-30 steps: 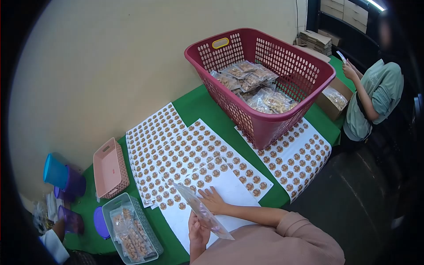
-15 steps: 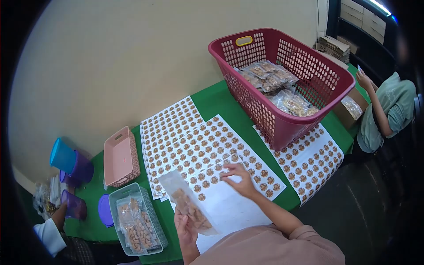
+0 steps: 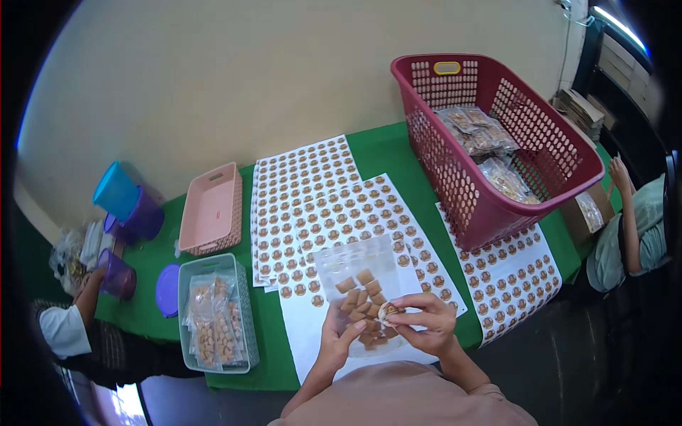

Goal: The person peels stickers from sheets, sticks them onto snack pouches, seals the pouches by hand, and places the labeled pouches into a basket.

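My left hand (image 3: 337, 343) is closed on the lower left edge of a clear snack bag (image 3: 355, 264) of brown pillow-shaped pieces, its thumb lying across the front. The bag is tilted and faces me above the sheets. Between thumb and fingers, my right hand (image 3: 430, 328) pinches a round sticker (image 3: 388, 312) at the bag's front; whether it touches the plastic I cannot tell. Behind the bag lie overlapping white sticker sheets (image 3: 307, 186) printed with rows of round brown labels. The nearest sheet has a bare white area (image 3: 302, 330).
A maroon laundry basket (image 3: 490, 206) with filled bags stands at right, partly over another sticker sheet (image 3: 508, 284). To the left are a pale green basket (image 3: 251, 334) of snack bags, a pink basket (image 3: 212, 207), a purple lid (image 3: 168, 290) and tubs. People stand at both sides.
The right hand has come from the sheets to the bag with a sticker. The bag has been turned to face me and moved right. The camera view has shifted.
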Tool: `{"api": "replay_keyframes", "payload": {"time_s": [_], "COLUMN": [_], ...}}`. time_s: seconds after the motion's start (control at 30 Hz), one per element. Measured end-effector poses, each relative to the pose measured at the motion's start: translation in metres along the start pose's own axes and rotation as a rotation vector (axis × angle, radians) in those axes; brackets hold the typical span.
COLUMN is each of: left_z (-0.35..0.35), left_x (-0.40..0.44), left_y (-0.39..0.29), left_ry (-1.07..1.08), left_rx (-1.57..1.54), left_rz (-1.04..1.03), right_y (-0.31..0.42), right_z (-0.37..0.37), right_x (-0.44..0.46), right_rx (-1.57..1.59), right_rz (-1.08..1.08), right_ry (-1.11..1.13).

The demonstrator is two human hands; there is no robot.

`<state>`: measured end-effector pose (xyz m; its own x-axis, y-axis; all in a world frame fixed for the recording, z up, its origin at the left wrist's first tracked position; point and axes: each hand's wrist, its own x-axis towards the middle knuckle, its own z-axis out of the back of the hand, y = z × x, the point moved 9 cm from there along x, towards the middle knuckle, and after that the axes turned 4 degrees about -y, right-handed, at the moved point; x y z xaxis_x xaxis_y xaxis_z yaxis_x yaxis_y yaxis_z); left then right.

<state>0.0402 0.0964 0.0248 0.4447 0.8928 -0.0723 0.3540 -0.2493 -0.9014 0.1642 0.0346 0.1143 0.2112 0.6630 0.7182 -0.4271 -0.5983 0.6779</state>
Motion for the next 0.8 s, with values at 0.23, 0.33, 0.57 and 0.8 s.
{"api": "replay_keyframes", "payload": {"time_s": [0.23,0.33,0.57,0.8], "left_z": [-0.003,-0.007,-0.007,-0.006], "left_x": [-0.011,-0.014,-0.012,-0.004], "left_y": [0.001,0.002,0.005,0.011], "left_ry": [0.014,-0.004,-0.031,-0.002], "left_rx": [0.166,0.110,0.120,0.107], "left_rz": [-0.054,-0.016,0.029,-0.009], "right_y": [0.005,0.010,-0.004,-0.013], "right_z": [-0.016,-0.015,-0.019,-0.018], "right_x": [-0.015,-0.011,-0.015,-0.008], "right_rx": [-0.105,-0.113,-0.088,-0.082], "right_rz": [0.184,0.214,0.165,0.138], "right_ry": [0.055,0.057,0.105,0.112]}}
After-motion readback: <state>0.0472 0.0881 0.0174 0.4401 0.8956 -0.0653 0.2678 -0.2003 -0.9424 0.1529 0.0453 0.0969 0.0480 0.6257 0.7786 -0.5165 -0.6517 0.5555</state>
